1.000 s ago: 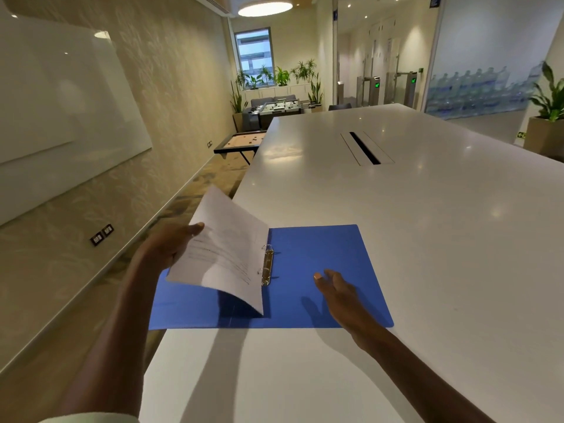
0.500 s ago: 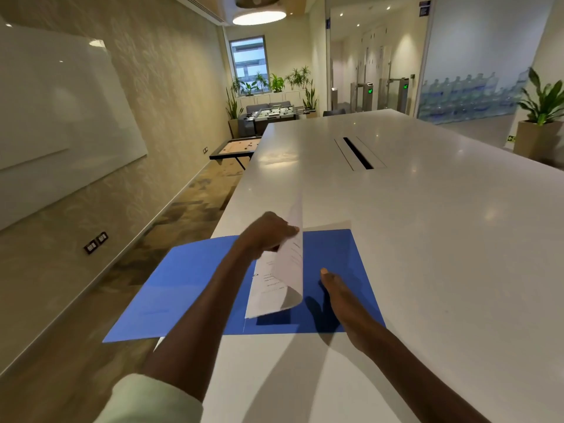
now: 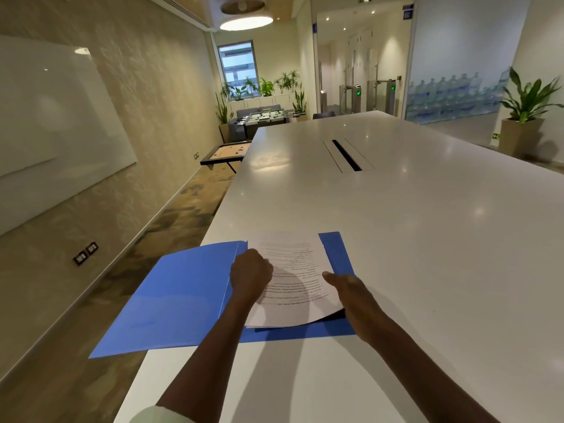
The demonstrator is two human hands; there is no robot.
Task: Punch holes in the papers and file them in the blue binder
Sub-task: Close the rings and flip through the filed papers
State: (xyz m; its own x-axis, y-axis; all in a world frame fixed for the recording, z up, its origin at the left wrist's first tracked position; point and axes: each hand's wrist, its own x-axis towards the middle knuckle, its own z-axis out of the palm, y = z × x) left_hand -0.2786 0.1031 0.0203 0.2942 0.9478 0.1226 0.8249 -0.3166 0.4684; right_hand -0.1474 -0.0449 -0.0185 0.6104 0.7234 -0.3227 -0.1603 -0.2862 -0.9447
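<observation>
The blue binder (image 3: 183, 300) lies open at the white table's left edge, and its left cover juts out past the edge over the floor. A stack of printed white papers (image 3: 293, 264) rests on the binder's right half, with the near right corner curling up. My left hand (image 3: 250, 274) is curled at the papers' left edge, over the spine, and hides the rings. My right hand (image 3: 351, 293) lies with fingers extended against the papers' right edge, on the blue cover. No hole punch is in view.
The long white table (image 3: 412, 239) stretches ahead with a dark cable slot (image 3: 346, 155) in its middle. To the left are the floor, a wall and a whiteboard (image 3: 55, 117). A potted plant (image 3: 523, 117) stands at the far right.
My left hand has swung the papers from the binder's left side over the rings and laid them flat on the right half. My right hand has shifted onto their right edge.
</observation>
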